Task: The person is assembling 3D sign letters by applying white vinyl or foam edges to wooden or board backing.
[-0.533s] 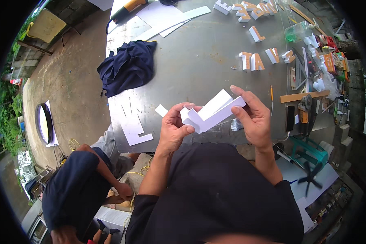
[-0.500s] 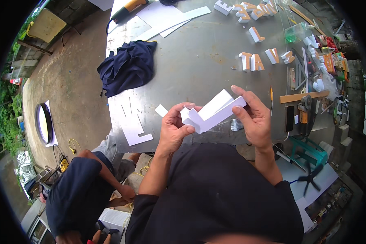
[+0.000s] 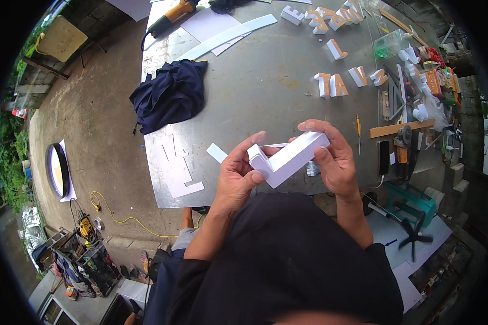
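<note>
A white L-shaped block letter (image 3: 295, 158) is held above the near part of the metal table, between my two hands. My left hand (image 3: 238, 170) pinches its short arm with thumb and fingers. At the far end of the long arm, my right hand (image 3: 336, 157) grips with the thumb below and the fingers over the top. A thin white strip (image 3: 276, 145) shows just behind the letter; whether it is joined to it I cannot tell. Beside my left hand lies a small white offcut (image 3: 216, 152). Further left rests a cut white sheet (image 3: 178, 176) with slots and an L-shaped notch.
Several block letters with orange-brown faces (image 3: 339, 85) stand toward the back right. A dark blue cloth (image 3: 171, 97) is bunched at the table's left edge. An angle grinder (image 3: 401, 143), a phone (image 3: 383, 154) and a pencil (image 3: 358, 132) lie on the right. A heat-gun-like tool (image 3: 168, 19) lies at the back.
The letter has been tilted in my hands, so its long side wall faces up more. Fingers of both hands have shifted. The co-worker at the left has moved mostly behind my left arm.
</note>
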